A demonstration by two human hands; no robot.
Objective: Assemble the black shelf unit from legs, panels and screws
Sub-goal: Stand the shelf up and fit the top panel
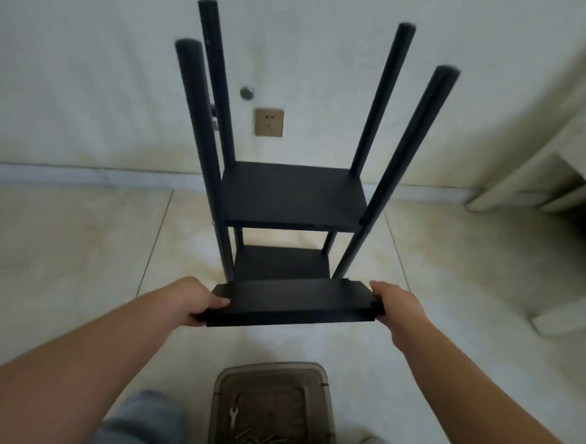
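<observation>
Black shelf unit point(294, 194), partly built, stands on pale floor tiles point(80, 244) against a cream wall, its four round black legs point(405, 153) rising above two fitted flat black panels. A person holds a third loose black rectangular panel point(294, 303) level, just in front of the unit's near legs and above the floor. The left hand point(197, 300) grips the panel's left end, thumb on top and fingers curled beneath; the right hand point(394, 305) grips the right end, fingers wrapped around its edge. Nearer the person than the unit, a clear plastic tub point(273, 411) on the floor holds a small silver spanner point(233, 417) and loose screws point(256, 437). Behind the unit, a bronze wall socket point(269, 122) sits between the legs.
</observation>
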